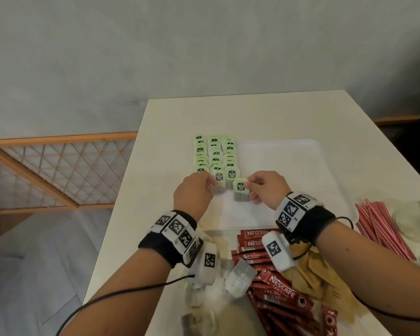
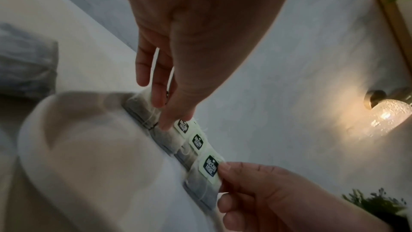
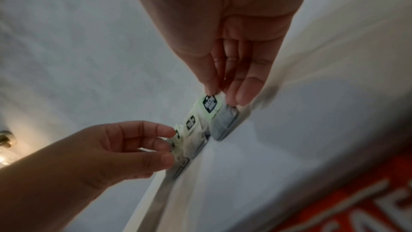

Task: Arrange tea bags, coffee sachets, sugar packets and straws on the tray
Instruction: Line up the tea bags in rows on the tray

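Pinched between thumb and fingertips of the right hand (image 1: 264,187), a green tea-bag tag (image 1: 240,185) sits just above centre of the head view, its grey bag (image 1: 241,196) lying on the tray (image 1: 325,166) directly below the grip, while the left hand (image 1: 194,192) pinches at a neighbouring bag (image 2: 142,107) in the front of the rows. Three rows of tea bags (image 1: 214,154) already lie along the tray's left edge. Judging by that, the tea is well along, but coffee sachets (image 1: 272,284), brown packets (image 1: 308,275) and straws (image 1: 378,224), lower centre and right, remain off the tray.
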A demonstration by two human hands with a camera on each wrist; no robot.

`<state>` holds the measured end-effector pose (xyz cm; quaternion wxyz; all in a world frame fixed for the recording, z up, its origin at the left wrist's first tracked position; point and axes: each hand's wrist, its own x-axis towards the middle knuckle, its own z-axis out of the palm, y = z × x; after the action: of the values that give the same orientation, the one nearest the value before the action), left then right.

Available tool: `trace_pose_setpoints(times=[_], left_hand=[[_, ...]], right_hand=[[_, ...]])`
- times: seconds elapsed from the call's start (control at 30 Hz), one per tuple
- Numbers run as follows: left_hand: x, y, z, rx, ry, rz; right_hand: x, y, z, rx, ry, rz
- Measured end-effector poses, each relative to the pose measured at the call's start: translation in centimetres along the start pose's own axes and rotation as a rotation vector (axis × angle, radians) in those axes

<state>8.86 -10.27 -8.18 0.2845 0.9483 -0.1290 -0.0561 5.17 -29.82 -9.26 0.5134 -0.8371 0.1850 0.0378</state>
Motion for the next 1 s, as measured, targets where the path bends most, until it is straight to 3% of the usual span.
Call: trace_pose_setpoints(times=[0.2, 0.43, 0.6, 0.7, 0.9, 1.0], left_hand=[[1.4, 0.7, 0.2, 0.242, -0.104, 0.025], [2.0, 0.9, -0.8, 0.226, -0.176, -0.018], [0.4, 0.7, -2.7, 0.144, -0.253, 0.022], [-1.4, 0.2, -4.1, 0.125, -0.336, 0.107], [-5.8, -1.0, -5.1, 0.211, -0.458, 0.194], [-7.9, -0.8, -4.5, 0.24, -0.483, 0.207]], right_hand=[[1.0, -0.3, 1.2, 0.053, -0.002, 0.011], [1.5, -1.0, 1.7, 0.063, 0.029, -0.011], [-0.6, -1.2, 0.6, -0.015, 0.051, -0.113], [-3.5, -1.3, 0.0, -0.081, -0.06, -0.204], [-10.1, -0.8, -0.6, -0.257, -0.503, -0.34], [-12.0, -0.2, 0.1, -0.427, -0.59, -0.411]])
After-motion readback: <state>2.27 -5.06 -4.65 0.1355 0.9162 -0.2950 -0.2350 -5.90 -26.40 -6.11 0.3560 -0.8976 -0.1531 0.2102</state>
